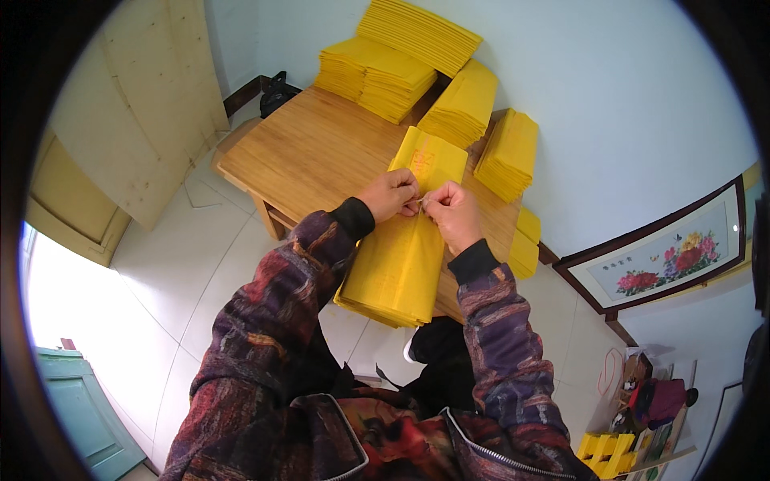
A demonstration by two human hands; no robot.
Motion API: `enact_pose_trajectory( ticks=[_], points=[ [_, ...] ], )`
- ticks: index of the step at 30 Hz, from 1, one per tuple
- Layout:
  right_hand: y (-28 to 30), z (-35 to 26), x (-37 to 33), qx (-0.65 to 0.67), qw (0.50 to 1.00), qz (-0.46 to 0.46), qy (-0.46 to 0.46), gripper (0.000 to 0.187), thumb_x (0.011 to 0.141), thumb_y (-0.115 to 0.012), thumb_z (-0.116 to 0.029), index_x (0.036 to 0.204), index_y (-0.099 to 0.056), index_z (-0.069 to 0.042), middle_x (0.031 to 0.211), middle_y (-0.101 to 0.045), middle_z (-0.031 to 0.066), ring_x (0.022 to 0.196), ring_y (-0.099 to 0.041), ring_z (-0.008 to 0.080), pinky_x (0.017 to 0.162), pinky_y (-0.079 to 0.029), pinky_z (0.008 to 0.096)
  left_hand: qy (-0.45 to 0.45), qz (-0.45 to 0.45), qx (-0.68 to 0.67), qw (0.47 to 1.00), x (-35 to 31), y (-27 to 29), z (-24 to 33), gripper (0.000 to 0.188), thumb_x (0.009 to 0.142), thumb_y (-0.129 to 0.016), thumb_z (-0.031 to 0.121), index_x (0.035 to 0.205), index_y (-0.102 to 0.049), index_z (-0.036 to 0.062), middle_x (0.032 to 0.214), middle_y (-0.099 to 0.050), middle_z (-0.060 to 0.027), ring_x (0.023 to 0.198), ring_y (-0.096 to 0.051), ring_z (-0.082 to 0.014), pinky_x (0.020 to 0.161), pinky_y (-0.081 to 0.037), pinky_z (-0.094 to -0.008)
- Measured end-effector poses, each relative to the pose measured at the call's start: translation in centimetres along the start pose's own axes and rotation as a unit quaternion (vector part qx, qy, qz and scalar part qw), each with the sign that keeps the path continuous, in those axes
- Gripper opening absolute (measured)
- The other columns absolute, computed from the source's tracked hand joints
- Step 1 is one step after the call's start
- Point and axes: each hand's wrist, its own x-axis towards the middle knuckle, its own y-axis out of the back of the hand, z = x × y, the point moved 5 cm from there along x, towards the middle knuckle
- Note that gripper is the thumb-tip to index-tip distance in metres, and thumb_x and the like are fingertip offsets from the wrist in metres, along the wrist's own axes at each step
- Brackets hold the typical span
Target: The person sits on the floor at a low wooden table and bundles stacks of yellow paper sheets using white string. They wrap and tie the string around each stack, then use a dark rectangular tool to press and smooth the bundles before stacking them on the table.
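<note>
A long bundle of yellow paper (393,272) lies over the table's near edge, its near end jutting out toward me. Near its far end a reddish mark shows on the top sheet. Above the middle of the bundle, my left hand (391,195) is closed in a pinch. Close beside it on the right, my right hand (453,215) pinches too, thumb against forefinger. A thin pale string (421,200) runs between the fingertips of both hands; most of it is hidden by the fingers.
The wooden table (313,148) carries several more yellow paper stacks (377,76) along the wall. More yellow paper (525,240) lies at its right side. A framed flower picture (666,256) leans at the right. A black bag (278,92) sits behind the table's left corner.
</note>
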Motion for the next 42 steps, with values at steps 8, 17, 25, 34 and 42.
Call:
enact_pose_trajectory(
  ticks=[8, 17, 25, 34, 42],
  points=[
    [-0.8, 0.3, -1.1, -0.060, 0.980, 0.122, 0.145, 0.013, 0.077, -0.061, 0.004, 0.073, -0.050, -0.003, 0.070, -0.060, 0.0034, 0.061, -0.053, 0.0089, 0.057, -0.044, 0.0242, 0.007, -0.052, 0.081, 0.995, 0.8, -0.3, 0.0, 0.017, 0.087, -0.049, 0.000, 0.103, -0.054, -0.0012, 0.085, -0.057, -0.0056, 0.068, -0.060, -0.0126, 0.063, -0.052, -0.0238],
    [-1.0, 0.2, -1.7, -0.147, 0.957, 0.170, 0.182, 0.015, 0.077, -0.063, 0.003, 0.073, -0.049, -0.003, 0.071, -0.056, 0.0065, 0.061, -0.055, 0.0155, 0.056, -0.045, 0.0275, 0.035, -0.064, 0.104, 0.992, 0.7, -0.5, 0.4, 0.014, 0.088, -0.052, 0.002, 0.101, -0.055, -0.0031, 0.085, -0.060, -0.0067, 0.068, -0.062, -0.0129, 0.061, -0.052, -0.0236],
    [-0.7, 0.8, -1.4, -0.143, 0.961, 0.171, 0.163, 0.017, 0.076, -0.065, 0.001, 0.073, -0.049, -0.003, 0.071, -0.052, 0.0064, 0.059, -0.052, 0.0161, 0.054, -0.043, 0.0280, 0.041, -0.074, 0.134, 0.987, 0.4, -0.7, 0.8, 0.009, 0.090, -0.052, 0.008, 0.095, -0.056, 0.0014, 0.082, -0.059, -0.0032, 0.070, -0.061, -0.0098, 0.065, -0.051, -0.0219],
    [-0.8, 0.3, -1.6, -0.172, 0.957, 0.145, 0.186, 0.015, 0.080, -0.062, 0.001, 0.075, -0.048, -0.004, 0.073, -0.051, 0.0004, 0.065, -0.047, 0.0081, 0.055, -0.040, 0.0234, 0.018, -0.020, 0.143, 0.989, 0.2, -0.6, 0.5, 0.006, 0.090, -0.051, 0.007, 0.093, -0.051, 0.0022, 0.079, -0.059, -0.0055, 0.065, -0.061, -0.0116, 0.059, -0.052, -0.0232],
    [-1.4, -1.8, -3.2, -0.253, 0.923, 0.091, 0.276, 0.017, 0.073, -0.058, 0.006, 0.074, -0.045, -0.003, 0.083, -0.051, 0.0109, 0.072, -0.051, 0.0277, 0.064, -0.042, 0.0335, -0.020, 0.025, 0.089, 0.996, 0.1, -0.3, 0.0, 0.008, 0.088, -0.050, 0.005, 0.093, -0.052, -0.0001, 0.074, -0.060, -0.0085, 0.057, -0.061, -0.0134, 0.053, -0.052, -0.0246]
  ],
)
